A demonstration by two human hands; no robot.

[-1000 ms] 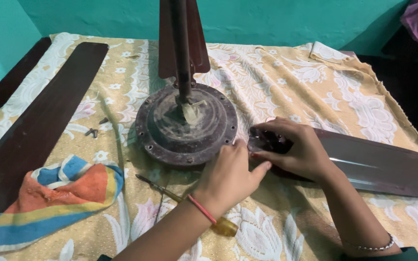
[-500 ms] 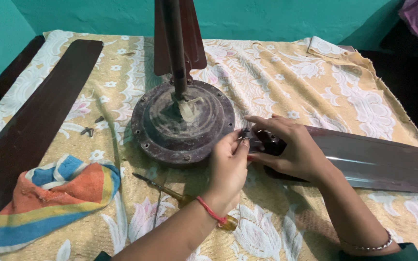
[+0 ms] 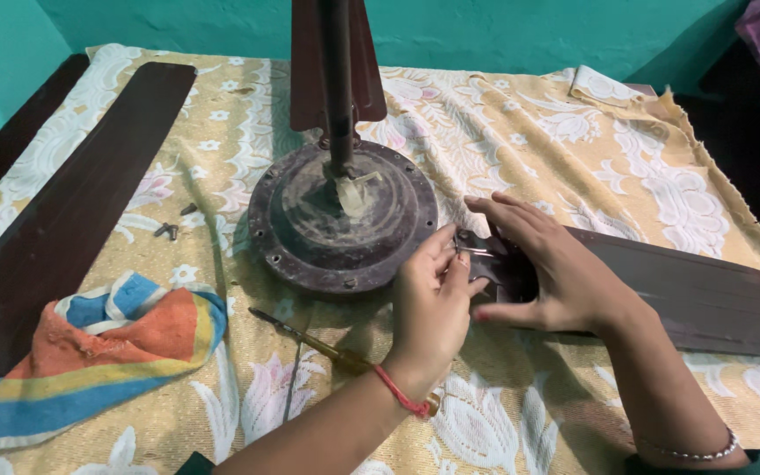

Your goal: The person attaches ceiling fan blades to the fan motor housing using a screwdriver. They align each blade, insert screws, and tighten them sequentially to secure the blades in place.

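One blade (image 3: 705, 295) lies with its bracket at the motor (image 3: 343, 220) rim, not visibly fastened. The left hand (image 3: 433, 303) pinches a small fastener there; the right hand (image 3: 556, 268) presses the bracket flat. Another blade (image 3: 72, 202) and loose screws (image 3: 169, 230) lie apart on the cloth (image 3: 573, 141), a screwdriver (image 3: 310, 339) nearby.

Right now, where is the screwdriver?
In the head view, the screwdriver lies on the yellow cloth just below the round fan motor, left of the left hand, its handle passing under that wrist.

The left hand (image 3: 433, 303) reaches in from the near edge, fingers curled with tips pinched together, a red band on its wrist. Just right of it, the right hand (image 3: 556, 273) lies palm-down, fingers extended leftward, touching the left.
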